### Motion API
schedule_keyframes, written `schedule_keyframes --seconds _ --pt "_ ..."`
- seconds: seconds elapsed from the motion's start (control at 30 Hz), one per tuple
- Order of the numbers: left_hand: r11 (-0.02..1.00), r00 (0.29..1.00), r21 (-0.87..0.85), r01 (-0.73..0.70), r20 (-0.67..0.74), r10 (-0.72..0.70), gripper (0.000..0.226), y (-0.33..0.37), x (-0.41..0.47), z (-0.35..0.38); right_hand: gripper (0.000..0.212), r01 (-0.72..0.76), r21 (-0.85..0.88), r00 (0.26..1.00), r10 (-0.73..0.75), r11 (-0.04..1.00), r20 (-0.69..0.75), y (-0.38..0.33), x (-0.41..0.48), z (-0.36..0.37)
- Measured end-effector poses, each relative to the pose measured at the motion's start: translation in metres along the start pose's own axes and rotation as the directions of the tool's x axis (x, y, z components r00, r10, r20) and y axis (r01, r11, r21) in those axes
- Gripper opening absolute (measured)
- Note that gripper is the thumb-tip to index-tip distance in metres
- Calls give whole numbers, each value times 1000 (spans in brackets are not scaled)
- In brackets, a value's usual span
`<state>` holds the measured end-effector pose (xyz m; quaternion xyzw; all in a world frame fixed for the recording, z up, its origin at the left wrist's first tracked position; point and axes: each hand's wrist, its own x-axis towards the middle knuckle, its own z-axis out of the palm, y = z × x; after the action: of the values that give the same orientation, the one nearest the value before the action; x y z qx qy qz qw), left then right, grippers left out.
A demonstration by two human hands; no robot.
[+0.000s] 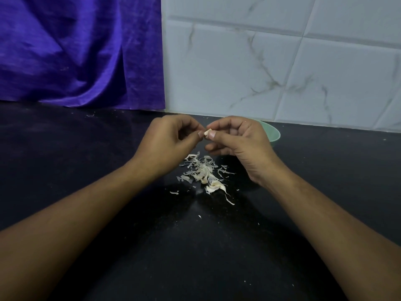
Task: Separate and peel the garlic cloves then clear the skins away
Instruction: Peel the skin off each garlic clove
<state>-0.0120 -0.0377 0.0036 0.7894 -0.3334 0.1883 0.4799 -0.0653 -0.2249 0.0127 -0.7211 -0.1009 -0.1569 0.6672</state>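
Fingers (191, 139) of the left hand (165, 144) and right hand (240, 142) pinch a garlic clove (207, 132), its long axis roughly left-right. Skins (204, 170) litter the surface (86, 170) nearer.

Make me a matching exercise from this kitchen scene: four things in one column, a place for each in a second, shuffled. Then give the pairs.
Things:
1. garlic clove
2. pile of skins
3. green bowl
4. purple cloth

Places:
a. hanging at the back left
b. pinched between left hand and right hand
c. behind the right hand
d. on the counter, below the hands

Pairs: 1-b, 2-d, 3-c, 4-a
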Motion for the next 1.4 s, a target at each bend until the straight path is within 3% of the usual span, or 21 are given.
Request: schedule_keyframes --seconds 0.17,0.37,0.53,0.8,1.0,1.17,1.4 --pt "978 999 207 -18 38 11 8 -2 0 -2 10 93 -102 996 -94 990 -2 3 1 1" --pt "999 996 28 41 84 -43 7 2 -1 2 11 128 -115 991 -131 985 -18 6 3 1" --pt "999 993 21 35 111 -37 14 2 -1 1 12 164 -204 986 -164 965 14 7 5 -1" --pt "993 991 -56 101 91 -95 14 9 -3 2 12 169 -163 986 -168 972 16 6 5 -1" --pt "981 989 -140 135 76 -125 26 11 -4 1 11 91 -28 995 -89 995 48 6 2 2" --pt "975 986 -158 155 84 -143 30 9 -2 3 10 -109 125 989 95 986 117 5 2 2" --pt "965 981 -193 179 107 -161 28 10 -1 2 18 -103 100 989 91 990 113 5 1 2"
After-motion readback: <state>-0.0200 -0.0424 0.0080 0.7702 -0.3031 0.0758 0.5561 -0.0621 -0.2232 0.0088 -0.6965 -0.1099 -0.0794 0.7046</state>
